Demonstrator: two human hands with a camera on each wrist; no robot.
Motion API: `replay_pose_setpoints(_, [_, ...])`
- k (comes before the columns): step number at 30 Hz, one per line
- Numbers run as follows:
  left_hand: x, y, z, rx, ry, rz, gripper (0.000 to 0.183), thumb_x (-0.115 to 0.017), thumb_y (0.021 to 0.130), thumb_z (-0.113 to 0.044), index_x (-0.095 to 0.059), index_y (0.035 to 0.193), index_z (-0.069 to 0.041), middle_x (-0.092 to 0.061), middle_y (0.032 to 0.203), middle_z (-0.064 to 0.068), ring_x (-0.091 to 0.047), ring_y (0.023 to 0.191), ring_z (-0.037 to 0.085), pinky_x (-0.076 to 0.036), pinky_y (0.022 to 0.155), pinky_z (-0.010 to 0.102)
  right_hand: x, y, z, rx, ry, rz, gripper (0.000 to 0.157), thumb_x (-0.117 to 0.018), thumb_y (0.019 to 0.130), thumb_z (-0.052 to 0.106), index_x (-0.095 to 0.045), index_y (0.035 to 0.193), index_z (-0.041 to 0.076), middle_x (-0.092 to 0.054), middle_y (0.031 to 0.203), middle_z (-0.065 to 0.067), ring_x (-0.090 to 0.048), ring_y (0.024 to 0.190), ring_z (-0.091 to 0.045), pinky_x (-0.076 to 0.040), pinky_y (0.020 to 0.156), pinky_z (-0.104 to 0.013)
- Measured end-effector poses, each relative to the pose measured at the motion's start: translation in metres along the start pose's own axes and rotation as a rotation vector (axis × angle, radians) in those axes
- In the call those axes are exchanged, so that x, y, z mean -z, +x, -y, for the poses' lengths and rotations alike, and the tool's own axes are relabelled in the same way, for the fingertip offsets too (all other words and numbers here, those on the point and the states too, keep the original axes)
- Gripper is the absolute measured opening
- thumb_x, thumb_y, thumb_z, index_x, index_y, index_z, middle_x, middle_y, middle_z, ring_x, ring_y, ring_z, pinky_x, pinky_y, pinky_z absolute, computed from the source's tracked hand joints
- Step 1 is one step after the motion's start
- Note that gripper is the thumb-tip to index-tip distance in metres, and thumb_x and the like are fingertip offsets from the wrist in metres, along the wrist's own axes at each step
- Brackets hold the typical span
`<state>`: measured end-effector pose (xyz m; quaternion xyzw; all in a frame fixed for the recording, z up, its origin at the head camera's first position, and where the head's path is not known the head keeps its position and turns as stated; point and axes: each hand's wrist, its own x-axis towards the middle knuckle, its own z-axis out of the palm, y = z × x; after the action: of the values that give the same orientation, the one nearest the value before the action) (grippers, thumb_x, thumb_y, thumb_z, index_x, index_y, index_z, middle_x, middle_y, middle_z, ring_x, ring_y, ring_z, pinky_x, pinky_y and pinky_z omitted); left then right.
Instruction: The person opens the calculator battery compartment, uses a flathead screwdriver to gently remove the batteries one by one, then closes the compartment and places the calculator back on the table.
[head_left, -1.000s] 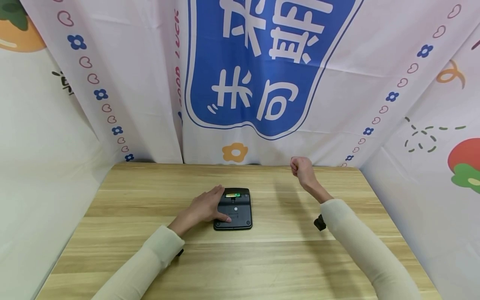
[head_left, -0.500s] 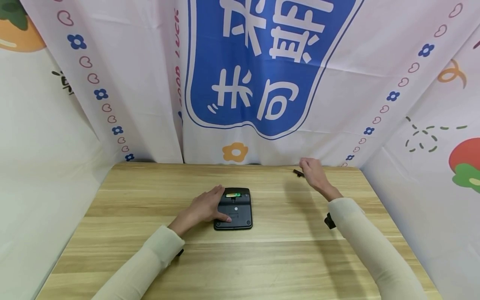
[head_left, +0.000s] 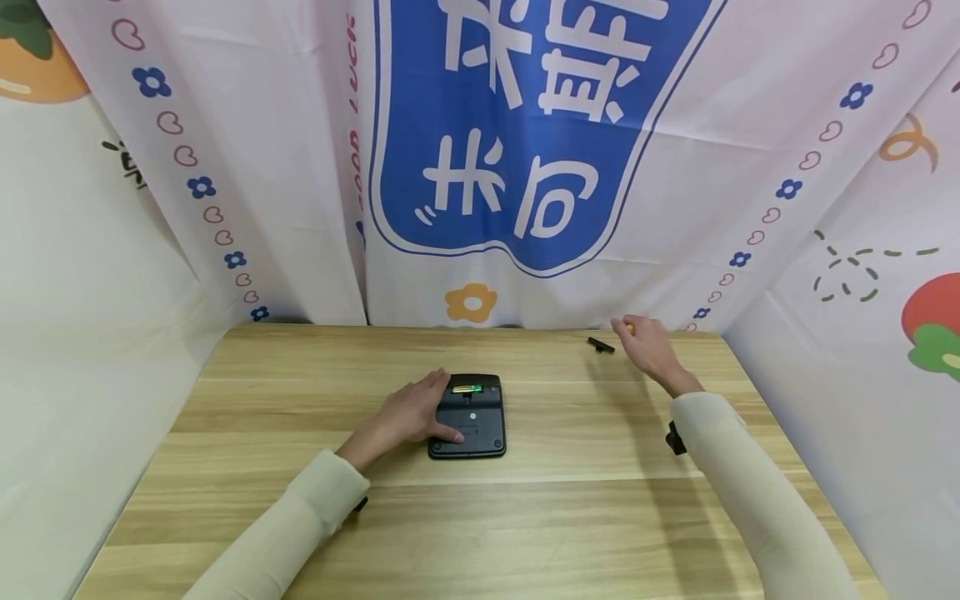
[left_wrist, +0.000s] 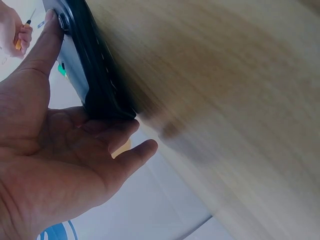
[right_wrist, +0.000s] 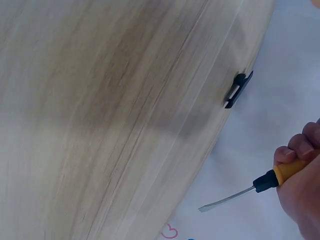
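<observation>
A black calculator (head_left: 483,425) lies back side up on the table, its small battery slot uncovered. Inside the slot sits a green and gold battery (head_left: 467,388). My left hand (head_left: 405,414) grips the calculator from the left, thumb across its back and fingers at the far left edge. At the back right, my right hand (head_left: 651,343) holds a flat-blade screwdriver (right_wrist: 281,173) by its yellow handle, the blade bare in the right wrist view. A small black battery cover (head_left: 601,345) rests on the table just left of the right hand.
The wooden table (head_left: 480,525) ends at a printed white curtain (head_left: 315,250) along its back edge. White cloth walls stand at the left and right. The cover lies near the back edge.
My right hand has moved to the right, and the black cover now lies in plain view beside it. My left hand and the calculator have stayed in place.
</observation>
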<state>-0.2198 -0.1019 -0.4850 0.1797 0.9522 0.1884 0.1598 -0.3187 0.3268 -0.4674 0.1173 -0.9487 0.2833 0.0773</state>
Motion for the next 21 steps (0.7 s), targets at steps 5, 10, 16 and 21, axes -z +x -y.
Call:
replay_pose_setpoints(5, [0.001,-0.001,0.0,-0.001,0.001,-0.001,0.113,-0.088,0.084,-0.052,-0.029,0.164,0.002,-0.025,0.172,0.024,-0.032,0.157,0.039,-0.03,0.127,0.058,0.004,0.0,-0.008,-0.022,-0.05,0.01,0.051,-0.04,0.113,0.041,-0.056,0.078,0.007,-0.045,0.064,-0.004,-0.043,0.06,-0.022,-0.041,0.069,-0.037])
replay_pose_setpoints(10, [0.001,-0.002,-0.001,-0.003,-0.004,0.001,0.113,-0.088,0.085,-0.051,-0.029,0.164,0.003,-0.025,0.172,0.024,-0.031,0.157,0.039,-0.03,0.127,0.059,0.005,-0.002,-0.017,-0.048,-0.061,0.022,0.052,-0.041,0.113,0.045,-0.057,0.083,0.005,-0.048,0.067,-0.006,-0.045,0.063,-0.023,-0.041,0.069,-0.037])
replay_pose_setpoints(16, [0.001,-0.002,-0.002,0.001,-0.009,0.003,0.113,-0.088,0.084,-0.05,-0.029,0.164,0.003,-0.025,0.172,0.024,-0.032,0.157,0.039,-0.029,0.127,0.058,0.007,-0.005,-0.026,-0.083,-0.082,0.033,0.047,-0.043,0.112,0.046,-0.06,0.094,0.006,-0.057,0.077,-0.009,-0.054,0.073,-0.026,-0.044,0.076,-0.04])
replay_pose_setpoints(21, [0.001,-0.002,-0.002,0.0,-0.008,-0.001,0.113,-0.088,0.084,-0.051,-0.029,0.164,0.003,-0.025,0.172,0.024,-0.031,0.157,0.039,-0.029,0.127,0.059,0.008,-0.005,-0.035,-0.108,-0.107,0.045,0.045,-0.044,0.111,0.045,-0.056,0.094,0.006,-0.055,0.079,-0.01,-0.052,0.074,-0.028,-0.043,0.075,-0.04])
